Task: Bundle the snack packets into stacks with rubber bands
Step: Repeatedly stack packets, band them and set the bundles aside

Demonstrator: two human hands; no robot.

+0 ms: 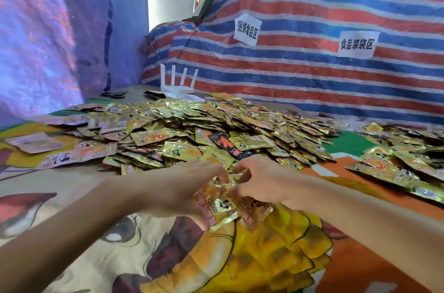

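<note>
Biggest thing on my feed is the striped tarp (312, 76), red, blue and white, which fills the wall behind the table's far edge. Below it I have the table (72, 232), covered in a cartoon-printed cloth that runs to the near edge.

Across the middle of the table and back toward the far edge lies the main heap of snack packets (192, 124), gold foil, loose and overlapping, with one black packet (225, 143) on its near slope. Along the right edge I see a second pile of packets (403, 168), apart from the heap, with green and orange cloth showing between them.

Both forearms come in from the near edge. The left hand (182, 192) has its fingers curled round a small stack of packets (221, 206), gripping it from the left and underneath. The right hand (262, 180) meets it from the right, fingertips bent and pinching at the top of the stack. The stack sits just in front of the heap, above the near middle of the table. Whether a rubber band is on it, I cannot tell.

At the far edge stands a white router (179, 87) with four antennas up. Two paper signs (247, 29) hang on the tarp. Scissors (114, 94) lie near the far left corner.
</note>
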